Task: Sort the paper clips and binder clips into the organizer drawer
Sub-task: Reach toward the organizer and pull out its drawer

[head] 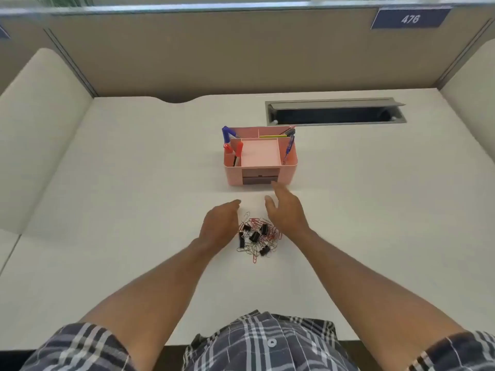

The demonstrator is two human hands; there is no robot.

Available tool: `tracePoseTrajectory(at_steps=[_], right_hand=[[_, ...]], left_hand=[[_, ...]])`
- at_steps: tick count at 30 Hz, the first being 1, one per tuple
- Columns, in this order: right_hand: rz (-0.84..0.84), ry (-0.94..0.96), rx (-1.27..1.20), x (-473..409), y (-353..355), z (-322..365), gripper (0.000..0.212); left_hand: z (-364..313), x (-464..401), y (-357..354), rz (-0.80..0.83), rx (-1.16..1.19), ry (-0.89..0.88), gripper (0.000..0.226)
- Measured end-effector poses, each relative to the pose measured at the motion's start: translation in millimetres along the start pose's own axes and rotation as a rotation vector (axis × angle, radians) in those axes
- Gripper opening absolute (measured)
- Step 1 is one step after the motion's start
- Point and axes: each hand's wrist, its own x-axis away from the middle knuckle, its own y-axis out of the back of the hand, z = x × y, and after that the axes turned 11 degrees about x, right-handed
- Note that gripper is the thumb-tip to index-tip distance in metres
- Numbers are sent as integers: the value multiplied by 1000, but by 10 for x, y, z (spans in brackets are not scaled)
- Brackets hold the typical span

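Observation:
A pile of red and silver paper clips point(254, 224) mixed with several black binder clips point(254, 236) lies on the white desk between my hands. My left hand point(219, 227) hovers at the pile's left side, fingers loosely curled, holding nothing. My right hand point(285, 211) is spread open to the right of the pile, its fingertips reaching close to the front of the pink organizer point(289, 167). The organizer's small drawer point(259, 178) sits low in its front face; whether it is pulled out I cannot tell. Pens stand in the organizer's top compartments.
A grey cable hatch point(334, 112) with its lid raised is set into the desk behind the organizer. Beige partition walls enclose the desk at the back and both sides. A blue number plate point(409, 18) hangs at the top right.

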Motion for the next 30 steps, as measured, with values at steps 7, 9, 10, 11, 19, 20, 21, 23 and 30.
tracePoseTrajectory(at_steps=[7,9,10,11,19,20,21,23,30], right_hand=[[149,-490,-859,-270,-129,245,44],[142,-579,-1098,-349,-157,298,43],[149,-612,-1218,-378,-170,327,40],[156,-639,-1335,-396,-177,358,37],[161,-774,-1764,-413,-204,424,27],[163,-774,-1759,-398,-202,420,26],[165,-776,-1748,-376,-200,413,26],[173,-779,-1734,-318,-204,392,29],[200,-795,-1781,-32,-189,341,43]], left_hand=[[9,-209,-87,-47,583,346,30],[36,-230,-114,-67,644,392,29],[52,-237,-130,-77,665,406,28],[64,-246,-139,-86,679,417,27],[21,-340,-132,-155,864,544,23],[9,-357,-129,-167,894,559,22],[-9,-375,-124,-176,924,576,21],[-45,-409,-120,-188,987,613,24],[-191,-444,-98,-189,1221,625,32]])
